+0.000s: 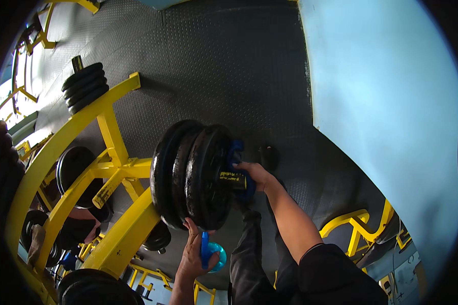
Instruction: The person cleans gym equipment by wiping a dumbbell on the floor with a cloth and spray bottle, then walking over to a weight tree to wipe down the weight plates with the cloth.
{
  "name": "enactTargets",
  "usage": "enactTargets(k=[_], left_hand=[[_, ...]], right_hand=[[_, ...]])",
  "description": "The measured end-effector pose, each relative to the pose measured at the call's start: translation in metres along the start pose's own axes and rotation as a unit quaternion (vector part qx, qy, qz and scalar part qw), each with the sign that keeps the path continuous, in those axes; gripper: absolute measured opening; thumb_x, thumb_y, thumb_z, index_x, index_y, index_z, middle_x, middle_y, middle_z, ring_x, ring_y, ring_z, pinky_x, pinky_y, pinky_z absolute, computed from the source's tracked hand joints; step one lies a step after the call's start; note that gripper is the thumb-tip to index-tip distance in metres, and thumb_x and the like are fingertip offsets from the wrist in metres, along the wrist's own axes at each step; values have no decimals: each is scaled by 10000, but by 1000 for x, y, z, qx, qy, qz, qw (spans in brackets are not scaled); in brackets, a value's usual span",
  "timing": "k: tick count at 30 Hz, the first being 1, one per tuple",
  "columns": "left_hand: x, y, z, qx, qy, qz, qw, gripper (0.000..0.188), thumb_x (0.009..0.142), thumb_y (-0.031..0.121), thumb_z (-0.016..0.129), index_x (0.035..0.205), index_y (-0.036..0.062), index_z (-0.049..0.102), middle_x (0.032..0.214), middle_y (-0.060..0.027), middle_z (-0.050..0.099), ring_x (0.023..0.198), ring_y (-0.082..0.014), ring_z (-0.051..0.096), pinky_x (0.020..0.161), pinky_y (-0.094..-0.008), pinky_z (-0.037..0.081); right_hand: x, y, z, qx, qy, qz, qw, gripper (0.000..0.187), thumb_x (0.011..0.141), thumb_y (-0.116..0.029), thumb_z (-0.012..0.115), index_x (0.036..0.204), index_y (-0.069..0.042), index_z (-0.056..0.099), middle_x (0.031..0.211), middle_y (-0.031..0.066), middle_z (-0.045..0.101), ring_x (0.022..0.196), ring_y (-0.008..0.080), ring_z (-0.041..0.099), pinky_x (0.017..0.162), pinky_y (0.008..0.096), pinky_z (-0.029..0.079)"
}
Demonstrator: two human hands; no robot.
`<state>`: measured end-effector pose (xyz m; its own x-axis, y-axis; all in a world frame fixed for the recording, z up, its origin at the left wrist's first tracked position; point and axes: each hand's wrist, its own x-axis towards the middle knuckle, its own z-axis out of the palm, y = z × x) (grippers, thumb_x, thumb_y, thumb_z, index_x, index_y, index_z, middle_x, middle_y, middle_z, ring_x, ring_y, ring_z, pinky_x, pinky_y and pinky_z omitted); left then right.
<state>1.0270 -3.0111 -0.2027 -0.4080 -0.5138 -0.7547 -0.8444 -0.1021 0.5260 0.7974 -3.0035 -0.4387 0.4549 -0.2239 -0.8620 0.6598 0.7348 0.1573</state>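
A stack of three black weight plates (188, 175) sits on the arm of a yellow steel machine (122, 168). My right hand (252, 175) presses a blue cloth (237, 170) against the outer plate, near a yellow label. Just below the plates, my left hand (193, 251) grips a blue spray bottle (212, 254). My dark trouser leg (249, 254) shows beneath the stack.
The floor is black studded rubber matting (224, 66). A light blue wall (387, 101) runs along the right. More black plates (84, 86) hang on the frame's upper arm, and others (74, 170) lower left. Yellow frame parts (361, 229) stand at lower right.
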Motion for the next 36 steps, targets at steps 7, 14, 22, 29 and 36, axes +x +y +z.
enactTargets(k=[7,14,22,29,36], left_hand=[[0,2,1,91,19,47,995,570,683,252,727,1201,57,588,1556,-308,30,1274,-381,494,877,-385,528],[-2,5,4,-28,20,-31,999,573,685,237,724,1209,54,582,1536,-348,31,1408,-442,238,906,-394,513],[-5,-4,6,-3,66,67,996,581,671,215,723,1198,23,572,1540,-336,36,1412,-490,127,1105,-494,306],[-3,-6,13,-52,83,114,989,632,679,182,707,1262,16,528,1546,-313,65,1412,-499,80,1138,-502,221],[-63,0,-6,-105,130,126,978,1058,721,179,699,1538,71,35,1316,-245,508,1325,-448,393,1056,-450,365]], right_hand=[[8,8,-3,84,-37,48,995,376,878,-240,608,1150,20,587,1002,162,694,881,261,702,852,412,563],[4,42,-3,130,-26,99,986,413,912,-318,527,1180,-11,591,1025,134,696,882,273,699,850,446,559],[-80,77,82,242,255,-117,929,303,928,-253,480,1128,-62,604,1130,129,629,1026,306,626,863,488,505],[-64,54,80,-614,340,-534,473,272,801,-213,640,1048,-102,665,962,138,667,778,378,602,798,460,446],[-143,87,98,-536,63,-425,727,354,812,-243,633,1093,-28,648,1187,158,603,1050,346,558,900,427,432]])
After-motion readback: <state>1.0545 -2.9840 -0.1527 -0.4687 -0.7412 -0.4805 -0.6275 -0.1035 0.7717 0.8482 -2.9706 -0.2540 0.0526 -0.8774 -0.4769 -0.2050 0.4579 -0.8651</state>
